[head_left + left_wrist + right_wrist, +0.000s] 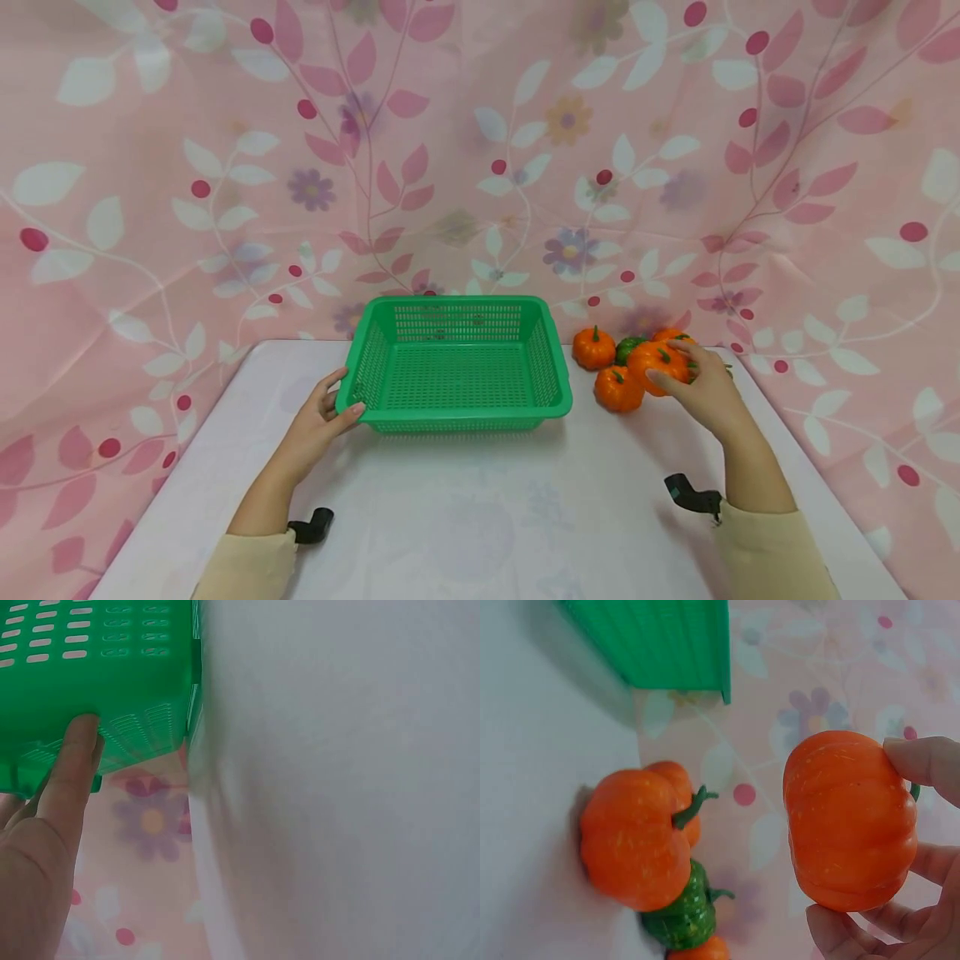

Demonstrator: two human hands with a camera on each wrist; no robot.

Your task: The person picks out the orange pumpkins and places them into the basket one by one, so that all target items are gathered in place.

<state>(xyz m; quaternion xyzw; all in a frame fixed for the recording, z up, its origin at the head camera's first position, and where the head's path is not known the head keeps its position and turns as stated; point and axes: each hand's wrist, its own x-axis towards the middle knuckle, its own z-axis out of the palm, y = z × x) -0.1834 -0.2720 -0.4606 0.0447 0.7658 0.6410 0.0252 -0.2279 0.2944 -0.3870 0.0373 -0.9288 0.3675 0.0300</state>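
Observation:
A green plastic basket (pixel 465 412) with slotted walls and floor stands on the table with nothing inside. My left hand (pixel 315 425) grips its left end, thumb on the rim and fingers along the outer wall; the left wrist view shows a finger (pixel 71 769) against that wall. My right hand (pixel 708 387) holds an orange pumpkin (pixel 651 365) between thumb and fingers, raised off the table. In the right wrist view this pumpkin (pixel 847 821) hangs apart from the others. Beside and behind it lie orange pumpkins (pixel 618 390) and a dark green pumpkin (pixel 628 348).
A white-covered table (pixel 465 517) carries everything. Behind it hangs a pink flowered cloth (pixel 465 150). The pumpkin group sits near the table's back right corner, right of the basket. Black wrist cameras (pixel 693 496) stick out from both forearms.

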